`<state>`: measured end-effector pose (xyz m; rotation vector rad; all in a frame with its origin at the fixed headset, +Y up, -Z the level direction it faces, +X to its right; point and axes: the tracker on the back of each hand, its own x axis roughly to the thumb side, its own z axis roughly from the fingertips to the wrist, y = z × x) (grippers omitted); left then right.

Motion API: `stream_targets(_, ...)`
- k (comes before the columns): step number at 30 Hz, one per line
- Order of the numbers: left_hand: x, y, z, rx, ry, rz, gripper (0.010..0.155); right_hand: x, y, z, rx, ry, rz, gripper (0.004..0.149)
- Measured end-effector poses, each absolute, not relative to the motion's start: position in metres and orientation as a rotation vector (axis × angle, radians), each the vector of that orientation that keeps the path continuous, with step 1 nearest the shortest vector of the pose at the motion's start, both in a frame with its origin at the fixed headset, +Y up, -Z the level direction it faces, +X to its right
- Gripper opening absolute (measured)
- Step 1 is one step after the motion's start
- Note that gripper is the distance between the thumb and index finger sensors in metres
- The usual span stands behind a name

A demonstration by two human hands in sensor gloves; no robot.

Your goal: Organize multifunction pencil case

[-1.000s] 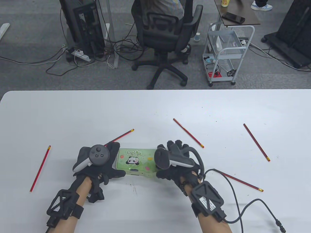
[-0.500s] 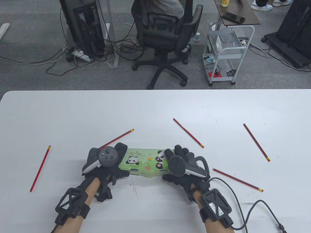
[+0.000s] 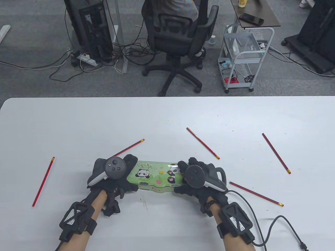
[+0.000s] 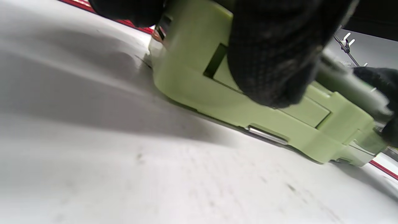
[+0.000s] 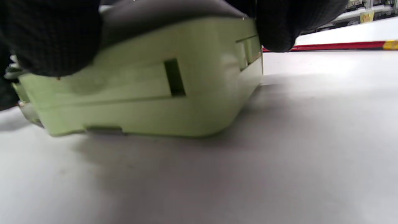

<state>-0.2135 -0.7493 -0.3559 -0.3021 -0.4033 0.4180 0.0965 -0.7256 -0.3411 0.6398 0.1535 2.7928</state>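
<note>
Your left-hand fingers (image 4: 273, 56) curl over the left end of the pencil case (image 3: 154, 175); a gloved fingertip lies on its green side wall in the left wrist view. Your right-hand fingers (image 5: 53, 40) wrap the right end the same way, thumb at the near edge and the other fingers over the far edge. So both your left hand (image 3: 115, 177) and your right hand (image 3: 199, 180) are clamped on the case, one at each end.

Case position: flat on the white table (image 3: 167, 115), near its front edge, centred between your forearms, panda lid up.

Step in hand (judgement): steadying the case in order to open it. The lid looks closed; no gap shows at the front seam in either wrist view.

Next move calls for: finding the front latch or release, then lifting the lid with one hand while the other pins the base down. The side walls carry slots and panels, probably extra compartments; avoid pressing them by accident.

Contents: cannot tell, lid shut.

Outside the case, five red pencils lie loose on the table: far left (image 3: 43, 181), just behind your left hand (image 3: 129, 147), centre (image 3: 202, 143), far right (image 3: 276, 153), and near right (image 3: 256, 194). None is loaded yet.
</note>
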Motion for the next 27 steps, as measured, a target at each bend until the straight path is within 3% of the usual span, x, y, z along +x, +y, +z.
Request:
stream_targets(5, -0.218, -0.743, -0.361, -0.398, -0.423, 0.464, 0.105, 0.106, -0.72, -0.346, 0.578, 0.243, 2.659, 0.097)
stream_targets(13, -0.238, -0.729, -0.382, -0.477, -0.341, 0.677, 0.085, 0.124, -0.714, -0.354, 0.459, 0.262, 2.499, 0.091)
stream_targets(21, -0.238, -0.721, -0.407, -0.422, -0.157, 0.742, 0.072, 0.151, -0.695, -0.345, 0.394, 0.016, 2.381, 0.092)
stream_targets(27, -0.233, -0.721, -0.419, -0.356, 0.008, 0.699, 0.073, 0.143, -0.688, -0.332, 0.564, -0.18, 2.559, 0.095)
